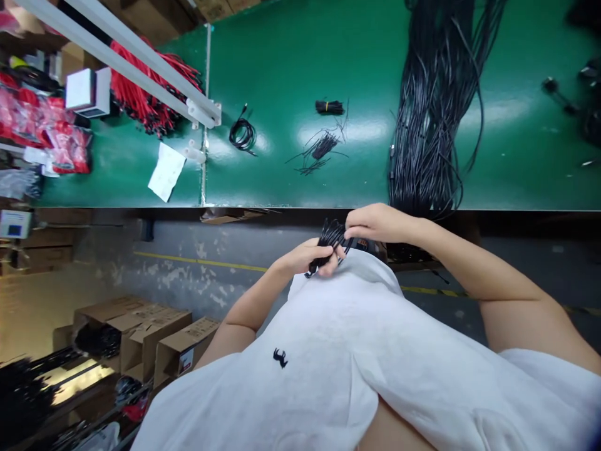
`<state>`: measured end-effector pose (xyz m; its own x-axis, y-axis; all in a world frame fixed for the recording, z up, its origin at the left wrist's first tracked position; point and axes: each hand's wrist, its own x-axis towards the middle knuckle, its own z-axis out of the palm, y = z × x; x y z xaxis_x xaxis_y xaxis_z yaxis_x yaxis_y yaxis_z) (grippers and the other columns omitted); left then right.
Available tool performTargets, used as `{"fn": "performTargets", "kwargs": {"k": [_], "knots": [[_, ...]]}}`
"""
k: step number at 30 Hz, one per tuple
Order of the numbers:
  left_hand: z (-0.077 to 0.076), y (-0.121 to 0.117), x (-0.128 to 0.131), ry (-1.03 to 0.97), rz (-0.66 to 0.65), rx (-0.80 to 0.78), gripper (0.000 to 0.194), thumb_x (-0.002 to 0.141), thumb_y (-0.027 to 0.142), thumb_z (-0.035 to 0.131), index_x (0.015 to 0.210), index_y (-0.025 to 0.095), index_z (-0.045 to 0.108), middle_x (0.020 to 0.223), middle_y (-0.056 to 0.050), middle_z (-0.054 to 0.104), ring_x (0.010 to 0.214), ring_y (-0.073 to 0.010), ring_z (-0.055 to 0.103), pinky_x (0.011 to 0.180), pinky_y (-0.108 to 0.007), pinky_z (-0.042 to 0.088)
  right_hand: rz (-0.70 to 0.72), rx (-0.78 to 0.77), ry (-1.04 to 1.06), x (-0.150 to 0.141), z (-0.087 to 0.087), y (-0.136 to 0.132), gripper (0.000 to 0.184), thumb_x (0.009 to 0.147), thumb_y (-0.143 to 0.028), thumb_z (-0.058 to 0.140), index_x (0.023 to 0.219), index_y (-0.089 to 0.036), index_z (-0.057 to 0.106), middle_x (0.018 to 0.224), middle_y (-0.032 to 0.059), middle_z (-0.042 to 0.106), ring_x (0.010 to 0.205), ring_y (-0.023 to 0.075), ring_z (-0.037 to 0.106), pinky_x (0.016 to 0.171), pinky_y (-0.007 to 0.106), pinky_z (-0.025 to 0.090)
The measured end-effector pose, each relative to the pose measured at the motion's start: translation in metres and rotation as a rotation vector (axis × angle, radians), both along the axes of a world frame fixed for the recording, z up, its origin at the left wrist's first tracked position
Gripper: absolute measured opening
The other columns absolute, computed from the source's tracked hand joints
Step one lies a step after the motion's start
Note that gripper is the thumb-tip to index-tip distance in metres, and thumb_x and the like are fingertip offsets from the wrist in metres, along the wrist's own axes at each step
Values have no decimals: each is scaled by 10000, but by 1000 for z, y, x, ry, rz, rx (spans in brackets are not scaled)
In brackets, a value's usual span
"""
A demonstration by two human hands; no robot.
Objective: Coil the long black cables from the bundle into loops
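My left hand [312,257] is closed around a coiled black cable [332,233], held in front of my white shirt just below the table edge. My right hand [375,222] is at the coil's right side, with thumb and fingers pinched on a strand of the same cable. Part of the coil is hidden behind my fingers. Above my hands on the green table lie a loose pile of short black ties [323,145] and a black bundle [329,107] with a yellow band. Another coiled black cable [242,134] rests farther left.
A thick heap of long black cables [429,125] covers the table's right part, reaching its front edge. Red cables [145,88], a white paper [166,171] and a white metal frame [141,50] are at left. Cardboard boxes [154,335] stand on the floor at lower left.
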<state>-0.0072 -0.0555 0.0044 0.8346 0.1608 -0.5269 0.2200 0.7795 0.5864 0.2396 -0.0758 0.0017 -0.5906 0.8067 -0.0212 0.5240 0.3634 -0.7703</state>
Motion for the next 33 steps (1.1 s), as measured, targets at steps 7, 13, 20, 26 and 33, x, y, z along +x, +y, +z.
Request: {"fn": "performTargets", "kwargs": {"k": [7, 13, 20, 26, 33], "knots": [[26, 18, -31, -11, 667, -9, 332, 1002, 342, 422, 1010, 171, 706, 382, 112, 212, 263, -37, 134, 300, -147, 178, -586, -200, -172, 126, -94, -15, 326, 968, -276, 402, 867, -132, 677, 1017, 122, 686, 963, 165, 603, 891, 256, 399], [35, 36, -50, -4, 896, 110, 454, 1007, 409, 438, 1453, 324, 457, 417, 134, 353, 223, -23, 204, 303, -148, 212, -637, -94, -473, 150, -108, -35, 304, 990, -231, 453, 1011, -76, 713, 1100, 186, 680, 992, 177, 581, 817, 281, 360], [14, 38, -25, 144, 464, 233, 560, 831, 397, 720, 1306, 139, 576, 794, -63, 754, 641, -137, 701, 585, -205, 512, 8, 249, -296, 13, -12, -59, 449, 1022, -431, 381, 832, -177, 699, 757, 62, 666, 682, 139, 551, 614, 267, 248], [1, 2, 9, 60, 42, 112, 477, 803, 465, 736, 1071, 80, 648, 758, -104, 734, 638, -176, 687, 633, -283, 526, -95, 128, -122, -15, 2, -19, 433, 1001, -435, 394, 796, -166, 663, 779, 57, 659, 696, 136, 548, 592, 252, 259], [10, 5, -2, -69, 196, -42, 357, 834, 450, 701, 908, 103, 672, 406, 117, 299, 313, -30, 191, 335, -164, 220, -202, -196, 222, 34, -34, -9, 417, 920, -526, 476, 925, -178, 705, 862, 56, 689, 806, 168, 607, 757, 281, 426]]}}
